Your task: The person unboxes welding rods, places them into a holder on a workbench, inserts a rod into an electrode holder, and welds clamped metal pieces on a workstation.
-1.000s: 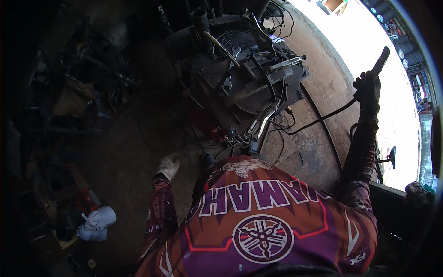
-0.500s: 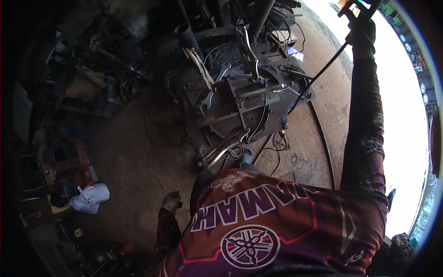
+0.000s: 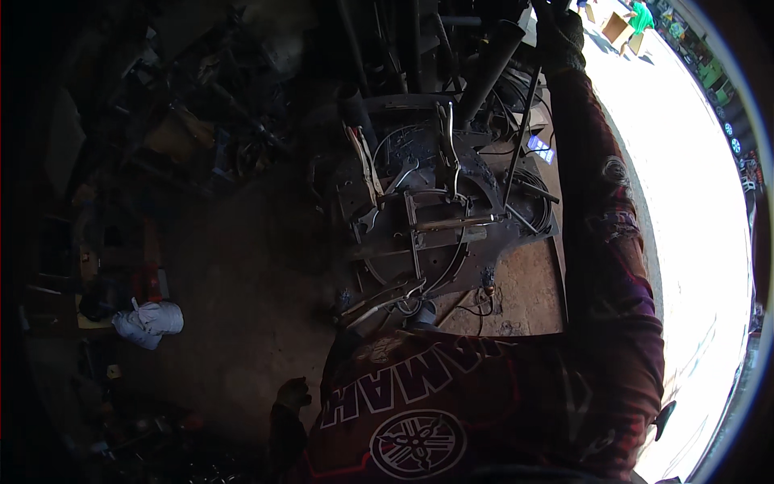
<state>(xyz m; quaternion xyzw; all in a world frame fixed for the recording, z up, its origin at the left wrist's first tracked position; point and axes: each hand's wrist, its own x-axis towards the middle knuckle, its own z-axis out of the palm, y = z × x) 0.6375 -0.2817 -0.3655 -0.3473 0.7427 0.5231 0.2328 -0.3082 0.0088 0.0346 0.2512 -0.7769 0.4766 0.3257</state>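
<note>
My gloved right hand [image 3: 562,40] is raised at the top right, closed on a dark clamp-like tool that trails a black cable [image 3: 526,121]; shadow hides much of the tool. Low at my left side, my left hand [image 3: 293,394] has its fingers curled, with nothing visible in them. Before me is a dark steel plate [image 3: 504,252] carrying a curved metal frame [image 3: 416,242] with a crossbar [image 3: 455,223]. Several locking pliers grip it, among them one at the far left [image 3: 367,165], one at the far middle [image 3: 448,149] and one at the near edge [image 3: 380,303]. A wrench [image 3: 401,175] lies between them.
Thick dark pipes [image 3: 490,71] rise behind the plate. Coiled cable [image 3: 538,206] lies at its right side. Metal scrap clutters the dark left, with a white cloth bundle [image 3: 148,323] on the near left. Bright ground lies to the right, where a person in green [image 3: 640,18] stands far off.
The view has shifted and darkened. My raised right arm has swung leftward, toward the pipes behind the plate, with the tool and cable. My left hand stays low at my side.
</note>
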